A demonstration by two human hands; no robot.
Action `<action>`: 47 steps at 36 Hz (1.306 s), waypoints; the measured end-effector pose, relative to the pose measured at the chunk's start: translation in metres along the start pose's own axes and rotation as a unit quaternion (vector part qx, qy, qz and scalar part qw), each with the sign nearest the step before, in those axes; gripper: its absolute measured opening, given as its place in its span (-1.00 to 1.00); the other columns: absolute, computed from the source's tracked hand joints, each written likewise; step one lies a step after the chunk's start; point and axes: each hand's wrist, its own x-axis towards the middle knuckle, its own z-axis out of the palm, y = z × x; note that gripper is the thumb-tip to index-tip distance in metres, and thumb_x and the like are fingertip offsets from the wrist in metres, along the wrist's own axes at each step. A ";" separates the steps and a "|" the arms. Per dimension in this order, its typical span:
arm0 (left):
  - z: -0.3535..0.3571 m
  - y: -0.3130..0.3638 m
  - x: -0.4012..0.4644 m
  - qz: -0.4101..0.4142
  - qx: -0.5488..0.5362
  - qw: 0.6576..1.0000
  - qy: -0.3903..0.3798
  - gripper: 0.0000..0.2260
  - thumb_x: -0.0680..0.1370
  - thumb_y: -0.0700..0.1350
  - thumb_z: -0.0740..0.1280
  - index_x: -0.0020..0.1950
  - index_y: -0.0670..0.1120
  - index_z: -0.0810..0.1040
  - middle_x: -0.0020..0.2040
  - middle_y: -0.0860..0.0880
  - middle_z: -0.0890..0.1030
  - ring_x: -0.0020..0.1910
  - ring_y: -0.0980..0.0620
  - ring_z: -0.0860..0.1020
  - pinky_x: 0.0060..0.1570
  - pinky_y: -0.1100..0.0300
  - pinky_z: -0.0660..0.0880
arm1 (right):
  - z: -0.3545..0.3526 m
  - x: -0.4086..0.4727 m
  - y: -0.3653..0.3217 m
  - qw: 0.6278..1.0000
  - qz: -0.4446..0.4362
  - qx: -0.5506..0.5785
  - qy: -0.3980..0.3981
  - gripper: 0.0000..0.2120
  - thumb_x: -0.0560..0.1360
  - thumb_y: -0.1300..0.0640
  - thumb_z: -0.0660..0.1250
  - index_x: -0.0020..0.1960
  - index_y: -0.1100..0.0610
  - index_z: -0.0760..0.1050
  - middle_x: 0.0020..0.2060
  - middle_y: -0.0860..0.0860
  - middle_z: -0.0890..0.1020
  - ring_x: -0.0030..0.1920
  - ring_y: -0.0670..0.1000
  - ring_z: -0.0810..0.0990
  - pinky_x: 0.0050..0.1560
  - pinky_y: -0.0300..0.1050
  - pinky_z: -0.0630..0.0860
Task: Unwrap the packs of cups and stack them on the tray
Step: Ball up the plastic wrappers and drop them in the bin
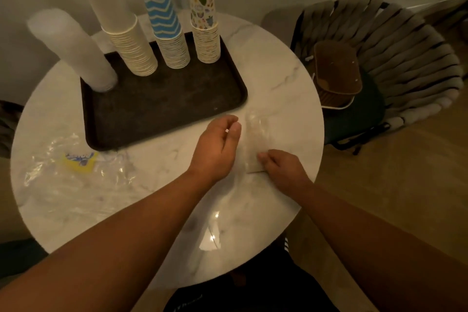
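A dark tray (162, 106) lies on the round marble table (278, 71). On it stand several upside-down cup stacks: a frosted plastic stack (73, 50) at its left corner, a tall white stack (119, 25), a blue zigzag stack (168, 30) and a stack with coloured prints (204, 28). A clear empty plastic wrapper (255, 139) lies just right of the tray's near corner. My left hand (217, 147) pinches the wrapper's left side. My right hand (283, 170) grips its near edge with curled fingers.
Another crumpled clear wrapper with a yellow and blue label (78, 162) lies on the table's left side. A padded chair (395, 58) stands right of the table and holds brown lidded containers (336, 73). Wooden floor shows to the right.
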 end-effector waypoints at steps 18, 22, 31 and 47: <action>0.034 -0.047 0.022 0.158 0.373 0.845 -0.348 -0.39 0.57 0.07 -0.02 0.61 -0.02 -0.03 0.62 -0.03 -0.06 0.59 -0.06 -0.15 0.54 0.09 -0.14 | -0.017 0.023 0.012 0.995 -0.045 -0.048 0.069 -0.50 0.46 0.09 0.36 0.38 0.12 0.41 0.24 0.04 0.53 0.18 0.01 0.51 0.24 -0.17 0.38; 0.031 -0.057 0.023 0.182 0.367 0.837 -0.362 -0.26 0.50 0.13 0.14 0.62 0.00 -0.09 0.62 -0.03 -0.10 0.58 -0.06 -0.17 0.50 0.11 -0.20 | -0.021 0.022 0.038 0.957 -0.194 -0.195 -0.090 -0.26 0.34 -0.15 0.21 0.45 0.16 0.35 0.39 0.12 0.44 0.42 0.13 0.37 0.42 0.05 0.26; 0.035 -0.064 0.023 0.216 0.385 0.855 -0.272 -0.48 0.54 0.17 0.05 0.37 -0.03 0.52 0.40 -0.05 0.50 0.41 -0.24 0.39 0.29 -0.08 0.38 | -0.019 0.031 0.045 0.930 -0.241 -0.272 -0.051 -0.45 0.41 -0.15 0.32 0.29 0.14 0.54 0.25 0.08 0.59 0.31 0.15 0.51 0.25 0.10 0.43; 0.055 -0.027 0.059 -0.082 0.137 0.986 -0.054 -0.66 0.61 -0.06 0.29 0.37 -0.09 0.43 0.14 -0.12 0.59 0.12 -0.10 0.55 0.15 0.06 0.48 | -0.010 0.091 -0.005 0.975 0.091 -0.191 0.067 -0.67 0.61 -0.04 0.19 0.01 0.19 0.59 -0.04 0.14 0.66 0.01 0.17 0.60 -0.06 -0.11 0.41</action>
